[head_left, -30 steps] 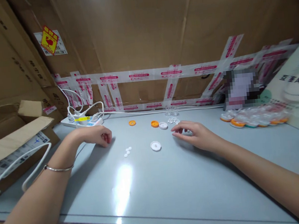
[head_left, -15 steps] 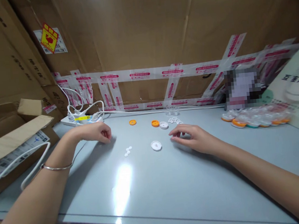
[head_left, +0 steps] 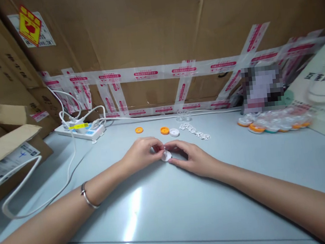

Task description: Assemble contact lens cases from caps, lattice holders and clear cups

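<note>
Near the middle of the table lies a white round plastic cap [head_left: 166, 157], partly covered by fingers. My right hand [head_left: 191, 158] holds the cap at its right side, thumb at the near edge and fingers at the far edge. At the cap's left edge, the thumb and fingertips of my left hand [head_left: 146, 153] are pinched together; whatever is between them is too small to make out. Just beyond the hands are an orange ring-shaped cap [head_left: 165, 130] and another white cap [head_left: 174, 132]. A row of small white cut-out plastic pieces [head_left: 194, 131] stretches to their right.
A flat orange ring [head_left: 139, 130] lies farther left. Clear round pieces [head_left: 183, 116] stand at the back. Clear-topped discs with coloured rims [head_left: 277, 122] are heaped at right. A power strip [head_left: 81, 131] with white cables and an open carton [head_left: 16, 159] occupy the left.
My hands have come together at the white cap, the left moving right. The white cut-out pieces have spread rightward into a row. The small white discs are now out of sight. The view has shifted slightly.
</note>
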Available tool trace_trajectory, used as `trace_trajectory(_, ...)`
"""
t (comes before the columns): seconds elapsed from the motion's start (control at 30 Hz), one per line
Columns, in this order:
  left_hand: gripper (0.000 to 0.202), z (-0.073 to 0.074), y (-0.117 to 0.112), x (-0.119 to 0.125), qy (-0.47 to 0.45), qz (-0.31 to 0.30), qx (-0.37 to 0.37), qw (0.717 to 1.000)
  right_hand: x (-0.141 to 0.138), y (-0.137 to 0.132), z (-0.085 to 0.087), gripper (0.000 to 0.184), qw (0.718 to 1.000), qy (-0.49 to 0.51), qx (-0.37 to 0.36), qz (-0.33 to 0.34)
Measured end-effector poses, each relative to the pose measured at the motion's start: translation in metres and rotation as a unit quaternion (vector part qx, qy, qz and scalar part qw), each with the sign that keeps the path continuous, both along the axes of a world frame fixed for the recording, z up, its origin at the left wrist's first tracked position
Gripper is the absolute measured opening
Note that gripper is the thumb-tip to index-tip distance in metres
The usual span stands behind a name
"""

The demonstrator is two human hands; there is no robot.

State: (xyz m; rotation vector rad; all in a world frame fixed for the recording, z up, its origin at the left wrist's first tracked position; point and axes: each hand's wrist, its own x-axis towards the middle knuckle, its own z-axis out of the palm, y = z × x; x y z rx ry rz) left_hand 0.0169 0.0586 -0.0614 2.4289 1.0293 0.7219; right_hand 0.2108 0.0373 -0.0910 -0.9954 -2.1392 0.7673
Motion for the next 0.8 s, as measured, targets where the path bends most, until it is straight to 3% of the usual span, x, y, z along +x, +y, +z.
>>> trace_trajectory(0.27,0.008,-0.008,0.002,0.002,0.051,-0.043,0.130,0.989,0.001,0.002,-0.002,0.030,1.000,0.010,-0.002,0.007)
trace_trajectory(0.47,0.009,-0.011,0.003,0.002,0.035,-0.072,0.143,0.986,0.003,0.003,-0.004,0.031,1.000,0.009,-0.008,0.006)
trace_trajectory(0.7,0.014,-0.013,0.005,-0.003,0.069,-0.098,0.227,0.966,0.003,0.003,-0.004,0.032,1.000,0.011,-0.006,0.002)
trace_trajectory(0.8,0.015,-0.005,0.004,-0.010,0.058,-0.130,0.181,0.973,0.003,0.002,-0.004,0.031,1.000,0.013,-0.004,0.000)
